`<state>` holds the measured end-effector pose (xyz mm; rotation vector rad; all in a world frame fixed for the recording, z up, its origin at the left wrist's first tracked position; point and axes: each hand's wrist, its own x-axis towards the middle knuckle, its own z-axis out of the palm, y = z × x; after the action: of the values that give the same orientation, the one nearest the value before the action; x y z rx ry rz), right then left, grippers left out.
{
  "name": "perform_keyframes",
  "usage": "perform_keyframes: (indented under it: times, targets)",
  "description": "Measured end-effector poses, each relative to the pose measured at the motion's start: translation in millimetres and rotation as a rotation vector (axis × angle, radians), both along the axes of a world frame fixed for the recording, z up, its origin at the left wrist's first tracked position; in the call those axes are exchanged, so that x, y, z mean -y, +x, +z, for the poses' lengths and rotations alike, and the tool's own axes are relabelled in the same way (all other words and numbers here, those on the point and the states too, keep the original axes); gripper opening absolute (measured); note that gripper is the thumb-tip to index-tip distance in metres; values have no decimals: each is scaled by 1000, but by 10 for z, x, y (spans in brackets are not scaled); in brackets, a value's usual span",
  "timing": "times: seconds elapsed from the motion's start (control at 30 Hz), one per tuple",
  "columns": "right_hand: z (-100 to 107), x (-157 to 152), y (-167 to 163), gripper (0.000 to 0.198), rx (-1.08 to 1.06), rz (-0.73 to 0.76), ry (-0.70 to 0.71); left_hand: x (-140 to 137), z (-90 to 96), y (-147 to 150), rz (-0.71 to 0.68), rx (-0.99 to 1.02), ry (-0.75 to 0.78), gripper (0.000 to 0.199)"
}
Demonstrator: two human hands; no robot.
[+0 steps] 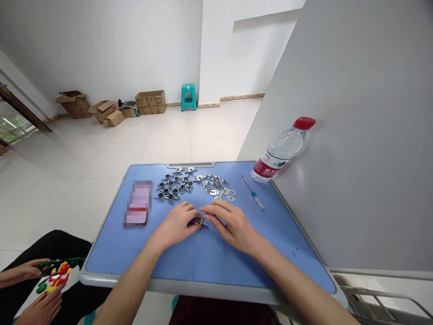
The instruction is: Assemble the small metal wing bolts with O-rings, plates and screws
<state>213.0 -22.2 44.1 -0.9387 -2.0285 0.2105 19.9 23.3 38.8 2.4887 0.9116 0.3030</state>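
Observation:
My left hand (178,224) is closed around a small metal fitting (199,221) with a short pin jutting out, held low over the blue tabletop (189,262). Close on its right, my right hand (233,225) has its thumb and forefinger apart beside the fitting; nothing shows between them. Beyond my left hand lie several similar metal fittings with black round centres (175,191). Past my right hand are flat oval metal plates (230,198) and a heap of small metal pieces (215,181). Some plates are partly hidden by my right hand.
A phone (138,203) lies on the left, a screwdriver (253,193) on the right. A water bottle (282,151) stands at the right back edge, near a grey panel (365,149). At left, another person's hands (43,307) hold a colourful toy (59,277).

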Motion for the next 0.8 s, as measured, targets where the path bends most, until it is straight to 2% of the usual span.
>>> perform_keyframes:
  times: [0.3, 0.53, 0.8]
  targets:
    - [-86, -65, 27, 27, -60, -25, -3, -19, 51, -15, 51, 22, -40, 9]
    - [20, -37, 49, 28, -91, 20, -88, -38, 21, -37, 9, 38, -74, 5]
    - [33, -24, 48, 28, -79, 32, -66, -31, 12, -33, -31, 55, -123, 8]
